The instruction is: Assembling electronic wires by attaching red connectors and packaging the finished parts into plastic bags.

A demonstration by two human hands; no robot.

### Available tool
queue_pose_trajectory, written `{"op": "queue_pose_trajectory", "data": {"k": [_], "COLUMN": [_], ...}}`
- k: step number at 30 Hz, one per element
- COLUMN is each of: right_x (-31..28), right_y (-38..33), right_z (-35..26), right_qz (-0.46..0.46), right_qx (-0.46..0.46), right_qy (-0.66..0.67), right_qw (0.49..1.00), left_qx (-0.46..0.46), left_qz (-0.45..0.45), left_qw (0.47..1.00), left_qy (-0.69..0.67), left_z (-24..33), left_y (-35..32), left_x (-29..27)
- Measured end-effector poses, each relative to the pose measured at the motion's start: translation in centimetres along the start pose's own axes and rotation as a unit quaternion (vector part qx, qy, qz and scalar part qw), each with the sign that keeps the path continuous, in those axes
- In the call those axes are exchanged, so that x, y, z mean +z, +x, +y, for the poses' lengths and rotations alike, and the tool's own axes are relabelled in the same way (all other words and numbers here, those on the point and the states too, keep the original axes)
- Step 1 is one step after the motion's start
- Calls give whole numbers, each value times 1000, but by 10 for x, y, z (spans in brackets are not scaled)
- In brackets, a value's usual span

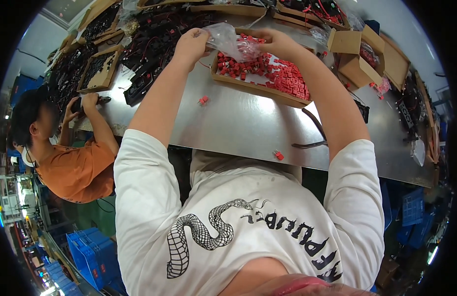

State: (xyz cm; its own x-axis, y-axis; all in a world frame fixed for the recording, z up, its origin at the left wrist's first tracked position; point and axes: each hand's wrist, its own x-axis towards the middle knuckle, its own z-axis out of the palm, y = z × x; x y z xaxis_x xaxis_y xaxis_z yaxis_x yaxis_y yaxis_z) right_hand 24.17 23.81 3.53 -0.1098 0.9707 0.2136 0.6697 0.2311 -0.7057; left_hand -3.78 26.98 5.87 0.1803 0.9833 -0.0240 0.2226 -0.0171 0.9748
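Observation:
A clear plastic bag is stretched between my two hands over the far side of a shallow cardboard tray. Its left end is pinched in the closed fingers of my left hand. My right hand grips the other end, where red bits show through the film. Small red block-shaped parts fill much of the tray, loose on the left and packed closely on the right. One loose red part lies on the metal table left of the tray, and another lies by the near edge.
The metal table carries a dark-handled hand tool, partly behind my right forearm. An open carton stands at right. Black parts with wires pile up at left. A co-worker in an orange shirt works at the left edge.

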Motion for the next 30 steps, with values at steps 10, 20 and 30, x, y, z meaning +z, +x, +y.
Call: {"op": "queue_pose_trajectory", "data": {"k": [10, 20, 30], "right_x": [-6, 25, -33], "right_y": [1, -69, -215], "right_z": [0, -86, 4], "right_qz": [61, 5, 303], "right_qx": [-14, 70, 84], "right_qy": [263, 443, 414], "right_qw": [963, 894, 855], "left_qx": [69, 209, 354], "left_qz": [53, -70, -202], "left_qw": [984, 973, 866], "left_qy": [-158, 64, 291], "left_z": [22, 17, -27], "left_y": [-1, -64, -225], "left_x": [-1, 46, 74]}}
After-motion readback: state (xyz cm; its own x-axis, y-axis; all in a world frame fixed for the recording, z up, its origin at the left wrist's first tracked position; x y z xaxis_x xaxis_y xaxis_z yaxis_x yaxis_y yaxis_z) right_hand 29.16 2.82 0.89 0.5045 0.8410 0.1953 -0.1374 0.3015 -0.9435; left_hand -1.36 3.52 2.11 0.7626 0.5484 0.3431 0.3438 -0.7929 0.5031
